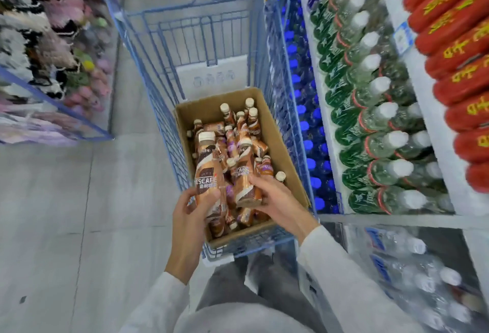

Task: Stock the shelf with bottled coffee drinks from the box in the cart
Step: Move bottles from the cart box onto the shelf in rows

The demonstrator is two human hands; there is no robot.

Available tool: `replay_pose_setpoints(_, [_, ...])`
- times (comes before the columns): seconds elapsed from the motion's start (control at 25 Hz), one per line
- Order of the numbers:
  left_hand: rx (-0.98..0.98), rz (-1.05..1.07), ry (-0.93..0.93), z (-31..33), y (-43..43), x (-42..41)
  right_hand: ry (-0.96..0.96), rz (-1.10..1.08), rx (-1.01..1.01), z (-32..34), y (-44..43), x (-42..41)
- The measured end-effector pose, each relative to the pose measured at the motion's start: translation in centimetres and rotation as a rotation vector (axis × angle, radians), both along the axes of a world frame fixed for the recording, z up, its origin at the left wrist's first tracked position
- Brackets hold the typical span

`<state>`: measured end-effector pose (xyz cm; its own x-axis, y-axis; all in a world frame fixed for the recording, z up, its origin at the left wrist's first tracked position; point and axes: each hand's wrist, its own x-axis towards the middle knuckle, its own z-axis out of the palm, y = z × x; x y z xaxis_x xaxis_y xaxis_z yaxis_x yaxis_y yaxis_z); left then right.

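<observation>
Head view. Your left hand [191, 216] gripped one coffee bottle [207, 171], fingers [211, 195] curled round its lower body and thumb across the label. Your right hand [275, 197] gripped a second bottle [244, 176] near its base, fingers wrapped round it too. Both bottles were over the near end of the box [277, 142], caps pointing away from you. The box sat in the cart [158, 73], with many more coffee bottles [238, 126] lying loose inside.

The shelf [434, 131] ran along your right, just beside the cart, and was packed with water bottles [381, 145]. No coffee slot showed in frame.

Step, as I judged it: pick-up from the box, both hands loaded, nothing placed from this pair yet. The next move called for lifting both clear of the box wall, turning right, finding the coffee gap and standing each bottle upright. Where that gap was, I couldn't tell.
</observation>
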<state>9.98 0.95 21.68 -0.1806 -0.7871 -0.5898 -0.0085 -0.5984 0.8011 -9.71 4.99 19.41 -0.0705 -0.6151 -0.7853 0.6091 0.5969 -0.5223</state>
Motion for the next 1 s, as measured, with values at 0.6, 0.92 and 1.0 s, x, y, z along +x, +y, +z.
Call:
replay_pose_setpoints(0.6, [-0.213,-0.782,0.363,11.3,16.7,-18.4,0.456,-0.941,-0.343,17.6,30.0,-5.1])
replay_pose_setpoints(0.92, [-0.267,-1.113,0.548,19.5,33.4,-24.7,0.774,-1.205,-0.406,25.4,48.8,-4.4])
replay_pose_setpoints(1.0, [-0.259,-1.195,0.607,21.5,36.7,-26.1,0.848,-1.254,-0.38,27.0,51.9,-4.2])
